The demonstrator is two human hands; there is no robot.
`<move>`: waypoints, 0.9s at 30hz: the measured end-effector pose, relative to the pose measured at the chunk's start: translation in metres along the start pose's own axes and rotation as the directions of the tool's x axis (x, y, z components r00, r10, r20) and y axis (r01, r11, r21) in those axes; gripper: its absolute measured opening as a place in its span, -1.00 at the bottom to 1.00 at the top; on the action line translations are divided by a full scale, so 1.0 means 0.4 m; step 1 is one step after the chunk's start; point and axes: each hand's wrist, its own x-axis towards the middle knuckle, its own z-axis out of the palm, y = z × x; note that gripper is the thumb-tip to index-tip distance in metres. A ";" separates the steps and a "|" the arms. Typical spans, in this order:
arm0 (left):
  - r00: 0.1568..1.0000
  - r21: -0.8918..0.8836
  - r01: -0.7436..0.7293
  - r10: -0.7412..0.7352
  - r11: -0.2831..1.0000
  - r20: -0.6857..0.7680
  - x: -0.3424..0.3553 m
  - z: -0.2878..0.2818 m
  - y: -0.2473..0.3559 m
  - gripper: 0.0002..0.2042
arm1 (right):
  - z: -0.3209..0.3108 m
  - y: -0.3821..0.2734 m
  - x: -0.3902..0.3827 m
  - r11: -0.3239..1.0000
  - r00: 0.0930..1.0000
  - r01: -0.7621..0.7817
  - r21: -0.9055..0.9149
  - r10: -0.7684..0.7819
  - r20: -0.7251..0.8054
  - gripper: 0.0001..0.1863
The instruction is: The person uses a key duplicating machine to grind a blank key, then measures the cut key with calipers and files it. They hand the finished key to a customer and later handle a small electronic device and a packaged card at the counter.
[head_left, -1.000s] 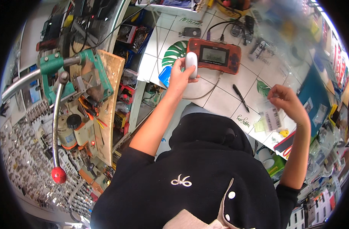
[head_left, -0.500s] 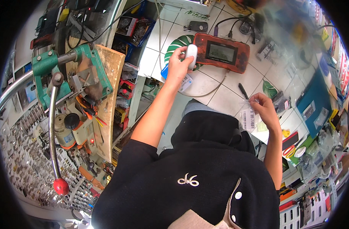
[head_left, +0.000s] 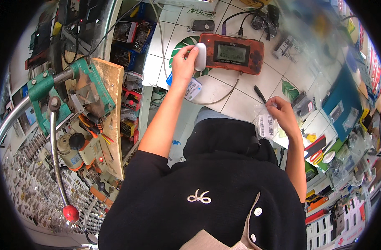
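Between the thumb and fingers of my left hand (head_left: pixel 183 68) is a smooth, white-grey oval fob (head_left: pixel 201 57). It overlaps the left end of a red handheld programmer (head_left: pixel 255 62) with a lit screen; whether the two touch I cannot tell. My right hand (head_left: pixel 282 114) pinches the top of a small clear plastic bag (head_left: pixel 265 126) bearing a barcode label, above the near side of the tiled worktop (head_left: pixel 217 85). Its contents are hard to make out. A black pen (head_left: pixel 259 94) lies just beyond the right fingers. A white tag with a blue edge (head_left: pixel 193 89) lies by my left wrist.
Cables run into the programmer's top and near edges. A black key fob (head_left: pixel 203 25) lies behind it. At left stands a green clamp-like machine (head_left: pixel 44 98) with a long red-knobbed lever (head_left: pixel 70 213). Scissors (head_left: pixel 316 157) and a teal board (head_left: pixel 342 114) are at right.
The white-grey fob has moved onto the programmer's left end, and large characters now show on the screen. The view has shifted slightly. My right hand keeps its pinch on the bag.
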 end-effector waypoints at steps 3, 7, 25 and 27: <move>0.999 0.035 -0.045 0.044 0.998 0.013 0.012 -0.002 0.005 -0.76 | -0.004 0.003 0.002 0.999 1.000 0.013 -0.037 -0.014 -0.006 -0.78; 0.998 -0.071 0.035 -0.031 0.997 0.053 0.020 -0.002 0.015 -0.82 | -0.008 0.007 0.004 0.998 1.000 0.017 -0.053 -0.018 -0.010 -0.75; 0.999 -0.068 0.023 -0.021 0.997 0.030 0.023 0.007 0.020 -0.87 | 0.004 -0.007 0.007 0.998 1.000 0.025 0.059 -0.025 -0.011 -0.88; 1.000 -0.069 0.014 -0.012 0.998 0.027 0.022 0.008 0.020 -0.87 | 0.002 -0.006 0.008 0.999 1.000 0.016 0.032 -0.015 -0.009 -0.85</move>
